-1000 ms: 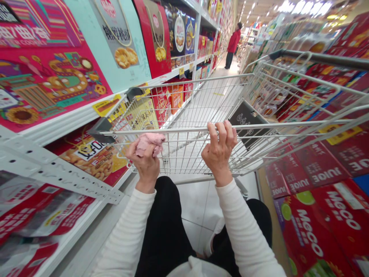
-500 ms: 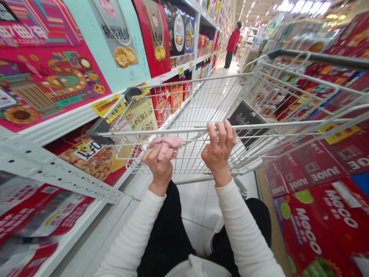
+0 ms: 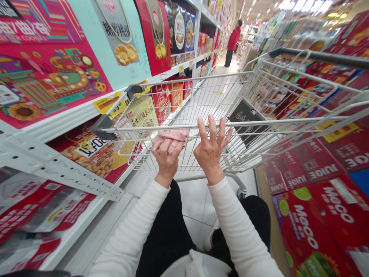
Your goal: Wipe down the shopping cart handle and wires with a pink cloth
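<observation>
Head view: left hand (image 3: pixel 167 157) clutches pink cloth (image 3: pixel 176 135), right hand (image 3: pixel 211 152) splays at cart (image 3: pixel 248 123), while cartons (image 3: pixel 314 221) read "Meco".

Pink cloth (image 3: pixel 176 134) partly hidden by left fingers (image 3: pixel 165 147)

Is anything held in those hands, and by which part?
The left hand grips a pink cloth by its near side; the right hand, spread across the cart rail, seemingly holds nothing.

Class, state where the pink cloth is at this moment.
In the head view, the pink cloth is just left of centre, gripped in the left hand below the shopping cart's near top rail, to the left of the right hand.
</observation>
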Demonstrator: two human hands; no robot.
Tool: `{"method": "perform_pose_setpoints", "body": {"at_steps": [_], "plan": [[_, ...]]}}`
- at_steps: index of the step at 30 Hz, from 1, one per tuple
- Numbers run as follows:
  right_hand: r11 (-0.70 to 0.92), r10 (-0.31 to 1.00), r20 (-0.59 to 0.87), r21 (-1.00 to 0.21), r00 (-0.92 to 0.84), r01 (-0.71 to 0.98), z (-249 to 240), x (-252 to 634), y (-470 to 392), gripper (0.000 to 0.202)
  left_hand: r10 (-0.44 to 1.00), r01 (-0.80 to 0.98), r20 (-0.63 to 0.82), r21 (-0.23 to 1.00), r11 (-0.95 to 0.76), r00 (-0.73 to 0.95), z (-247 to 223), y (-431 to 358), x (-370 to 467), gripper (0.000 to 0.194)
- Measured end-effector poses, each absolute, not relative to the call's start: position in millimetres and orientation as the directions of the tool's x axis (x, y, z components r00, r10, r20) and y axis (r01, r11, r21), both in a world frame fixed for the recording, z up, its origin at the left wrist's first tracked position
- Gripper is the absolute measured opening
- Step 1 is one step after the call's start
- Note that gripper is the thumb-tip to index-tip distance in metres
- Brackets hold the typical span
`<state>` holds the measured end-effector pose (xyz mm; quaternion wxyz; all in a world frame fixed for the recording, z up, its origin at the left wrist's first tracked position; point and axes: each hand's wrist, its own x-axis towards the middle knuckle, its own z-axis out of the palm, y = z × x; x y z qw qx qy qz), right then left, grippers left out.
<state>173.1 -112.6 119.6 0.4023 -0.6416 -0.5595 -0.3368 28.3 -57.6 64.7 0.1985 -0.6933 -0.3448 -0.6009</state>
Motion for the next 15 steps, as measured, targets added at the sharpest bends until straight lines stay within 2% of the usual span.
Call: {"method": "perform_pose_setpoints", "body": {"at_steps": [4,7,10,12,15], "plan": [[-0.053,0.471,0.874,-0.109,0.122,0.993,119,178,-115,0.076,0.254,0.730,0.958,0.079,-0.678,0.133,38,-66,15,0.020],[-0.056,0.468,0.874,-0.122,0.134,0.991,118,176,-116,0.075,0.247,0.700,0.954,0.058,-0.711,0.172,43,-73,8,0.017],[-0.051,0.449,0.879,-0.154,0.161,0.987,116,169,-117,0.075,0.309,0.700,0.950,0.187,-0.690,0.050,67,-77,10,0.010],[-0.013,0.431,0.888,-0.174,0.162,0.985,115,164,-120,0.074,0.377,0.682,0.926,0.281,-0.675,-0.008,85,-82,14,0.014],[0.182,0.426,0.890,-0.264,0.166,0.947,117,161,-130,0.070,0.394,0.663,0.919,0.309,-0.682,-0.023,99,-94,13,0.014]]}}
